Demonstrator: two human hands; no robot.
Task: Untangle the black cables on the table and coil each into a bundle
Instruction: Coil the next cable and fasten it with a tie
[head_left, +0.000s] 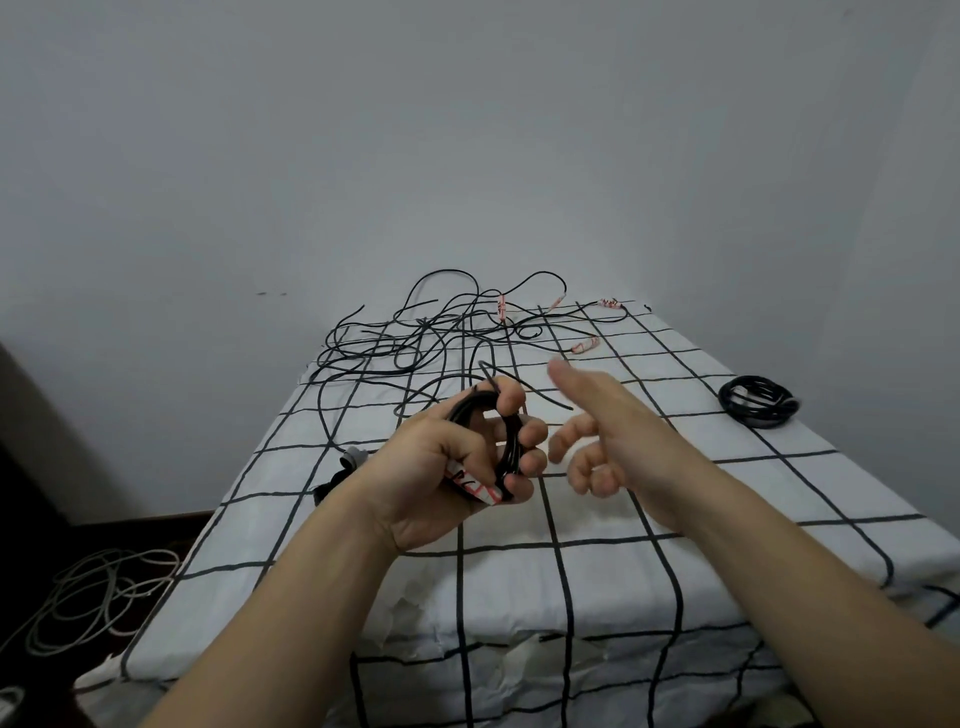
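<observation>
My left hand (467, 462) grips a small coil of black cable (506, 441) with a white label marked in red at its lower end, held above the table. My right hand (602, 431) hovers just to the right of it, thumb up and fingers loosely curled, holding nothing. A loose end of the cable sticks up past my left fingers. At the far end of the table lies a tangle of black cables (415, 338) with several white-and-red labels. A finished coiled black bundle (756, 400) rests near the right edge.
The table is covered by a white cloth with a black grid (597, 582). A grey connector and a black strap (348, 462) lie near the left edge. Pale grey cables (98, 592) are heaped on the dark floor at the left. A plain wall stands behind.
</observation>
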